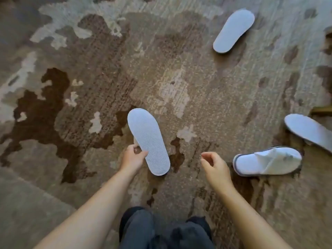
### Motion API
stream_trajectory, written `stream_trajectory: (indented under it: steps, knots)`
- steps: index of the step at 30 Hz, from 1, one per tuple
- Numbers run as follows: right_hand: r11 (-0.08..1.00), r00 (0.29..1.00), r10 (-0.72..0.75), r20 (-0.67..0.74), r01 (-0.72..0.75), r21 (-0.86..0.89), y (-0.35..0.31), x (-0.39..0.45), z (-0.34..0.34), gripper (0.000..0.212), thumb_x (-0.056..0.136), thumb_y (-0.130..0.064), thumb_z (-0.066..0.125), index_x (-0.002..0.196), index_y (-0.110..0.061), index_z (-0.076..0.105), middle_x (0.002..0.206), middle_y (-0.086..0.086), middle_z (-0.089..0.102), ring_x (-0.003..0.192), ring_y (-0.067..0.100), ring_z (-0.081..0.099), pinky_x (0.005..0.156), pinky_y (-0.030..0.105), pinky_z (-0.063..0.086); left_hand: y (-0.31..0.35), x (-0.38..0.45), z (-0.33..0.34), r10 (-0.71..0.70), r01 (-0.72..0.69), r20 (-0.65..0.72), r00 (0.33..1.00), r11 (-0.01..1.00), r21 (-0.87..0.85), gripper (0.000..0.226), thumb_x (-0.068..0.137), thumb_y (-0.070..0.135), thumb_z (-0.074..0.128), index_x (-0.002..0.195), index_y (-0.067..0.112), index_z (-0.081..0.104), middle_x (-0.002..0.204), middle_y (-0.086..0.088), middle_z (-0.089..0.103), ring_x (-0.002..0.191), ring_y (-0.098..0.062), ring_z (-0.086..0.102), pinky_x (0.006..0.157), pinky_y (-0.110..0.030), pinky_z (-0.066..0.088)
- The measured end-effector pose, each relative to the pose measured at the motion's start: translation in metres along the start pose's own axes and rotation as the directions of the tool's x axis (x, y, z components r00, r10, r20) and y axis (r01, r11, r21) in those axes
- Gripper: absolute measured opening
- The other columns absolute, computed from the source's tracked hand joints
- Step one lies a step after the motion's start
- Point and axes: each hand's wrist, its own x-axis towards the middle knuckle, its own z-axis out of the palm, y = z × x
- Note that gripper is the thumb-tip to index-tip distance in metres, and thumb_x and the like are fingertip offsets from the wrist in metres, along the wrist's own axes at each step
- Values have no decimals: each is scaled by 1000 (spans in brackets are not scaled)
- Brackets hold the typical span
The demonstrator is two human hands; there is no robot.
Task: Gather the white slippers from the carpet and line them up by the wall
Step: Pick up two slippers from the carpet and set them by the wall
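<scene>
Several white slippers are spread over a patterned brown carpet. My left hand grips one slipper by its edge, sole facing up. My right hand hovers with fingers loosely curled and nothing in it, just left of an upright slipper lying on its sole. Another slipper lies sole up at the far right. A further one lies sole up at the right edge, partly cut off by the frame.
My legs in dark trousers are at the bottom centre. A plain grey strip of floor borders the carpet at the lower left. A dark wooden edge shows at the right. No wall is visible.
</scene>
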Motion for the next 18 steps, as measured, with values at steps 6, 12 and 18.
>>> stream_trajectory:
  steps: [6,12,18]
  knots:
    - [1000,1000,-18,-9,18,-15,58,78,51,22,87,-14,49,108,-10,57,94,-2,55,90,12,51,77,23,35,-54,92,50,-20,19,-12,1000,998,-63,56,80,17,62,125,-2,35,137,-18,43,122,-32,43,92,-40,39]
    - [999,999,-36,-18,36,-12,77,94,41,22,88,-15,48,109,-13,56,95,-4,56,91,12,52,77,24,41,-50,102,63,52,-58,-51,997,990,-128,36,78,9,62,109,-1,47,123,-21,56,108,-35,55,82,-40,44]
    - [988,944,114,-310,-75,135,110,77,5,30,84,-9,54,113,-4,53,113,12,58,103,23,53,92,36,42,-7,60,100,334,-326,84,939,941,-96,29,82,10,56,109,4,47,110,-11,57,95,-23,54,79,-37,45]
